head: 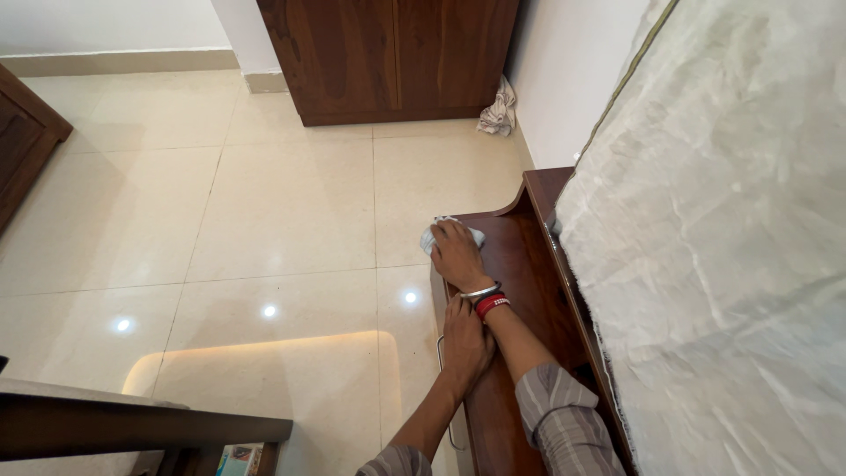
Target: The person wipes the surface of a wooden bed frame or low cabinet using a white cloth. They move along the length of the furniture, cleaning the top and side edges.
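My right hand [456, 254] pressed a pale cloth [438, 233] flat on the dark wooden ledge [520, 264] beside the mattress [723, 247]; my left hand [464, 339] lay flat on the ledge's edge, just behind.

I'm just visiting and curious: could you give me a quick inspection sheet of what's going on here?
Surface: dark wooden ledge beside a mattress.
Job's things: pale cloth on the ledge.
Clutter: crumpled rag on the floor by the wardrobe.
Hands: right hand presses on the cloth; left hand rests flat on the ledge edge.
Cables: nothing seen.
Surroundings: glossy tiled floor, white wall.
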